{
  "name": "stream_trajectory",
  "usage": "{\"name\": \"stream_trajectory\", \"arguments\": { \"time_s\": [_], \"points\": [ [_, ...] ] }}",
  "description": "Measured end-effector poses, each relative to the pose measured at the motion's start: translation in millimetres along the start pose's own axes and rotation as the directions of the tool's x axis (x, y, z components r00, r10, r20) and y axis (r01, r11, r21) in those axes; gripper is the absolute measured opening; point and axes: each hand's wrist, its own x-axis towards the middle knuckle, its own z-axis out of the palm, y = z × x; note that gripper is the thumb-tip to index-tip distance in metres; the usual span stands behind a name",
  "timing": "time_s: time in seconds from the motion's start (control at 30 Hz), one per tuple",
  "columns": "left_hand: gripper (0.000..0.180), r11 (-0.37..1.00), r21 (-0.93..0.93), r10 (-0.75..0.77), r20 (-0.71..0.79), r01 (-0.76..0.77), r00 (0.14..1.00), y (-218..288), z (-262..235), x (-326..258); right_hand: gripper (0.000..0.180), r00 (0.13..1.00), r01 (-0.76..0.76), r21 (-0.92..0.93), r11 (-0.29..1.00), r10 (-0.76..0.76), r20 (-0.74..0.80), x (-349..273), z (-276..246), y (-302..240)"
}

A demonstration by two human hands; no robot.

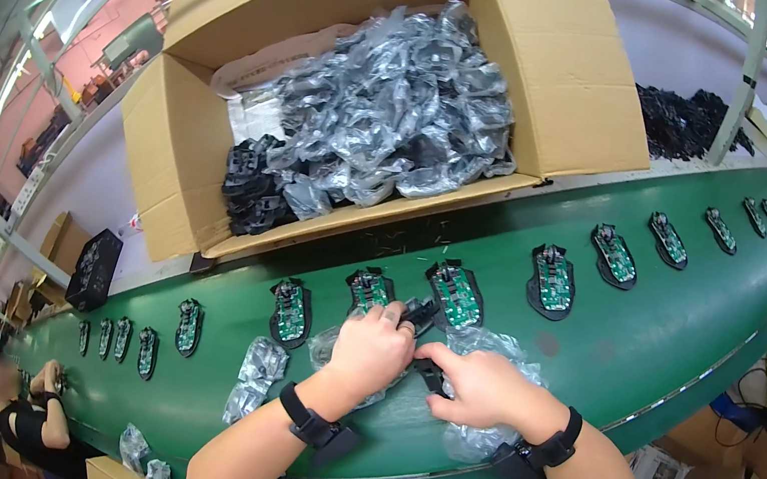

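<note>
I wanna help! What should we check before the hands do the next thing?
1. Right hand has its black piece: ok.
2. Left hand grips the dark part tightly: cannot tell.
3. Circuit board beyond the left hand fully uncovered: not ok, partly hidden.
4. Cardboard box open: ok.
5. Green belt standing still: cannot tell.

Left hand [373,348]; right hand [478,387] just beside — both curled; forearms [260,444] converging
</note>
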Motion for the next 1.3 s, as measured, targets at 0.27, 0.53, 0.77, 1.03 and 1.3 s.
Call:
{"name": "stream_trajectory", "arguments": {
  "time_s": [0.27,0.53,0.77,1.03,1.3],
  "points": [
    [0.02,0.887,-0.45,-0.278,-0.352,0.099,0.894,22,-27,-39,0.069,0.959,-0.116,0.368,0.923,0.2,-0.2,1,-1,-14],
    [0.044,0.902,-0.432,-0.153,-0.316,0.002,0.936,20,-43,-52,0.091,0.944,0.327,0.785,0.527,-0.147,-0.295,5,33,4],
    [0.031,0.8,-0.599,-0.309,-0.443,-0.022,0.842,3,-52,-51,0.07,0.949,0.288,0.759,0.584,-0.069,-0.307,3,26,5],
    [0.023,0.901,-0.384,-0.426,-0.687,0.204,0.589,-120,-107,14,0.029,0.947,0.178,0.468,0.866,-0.022,-0.32,8,34,6],
    [0.06,0.877,-0.48,-0.263,-0.482,-0.001,0.836,-78,-74,12,0.019,0.895,0.312,0.538,0.783,-0.053,-0.443,13,43,18]
  ]
}}
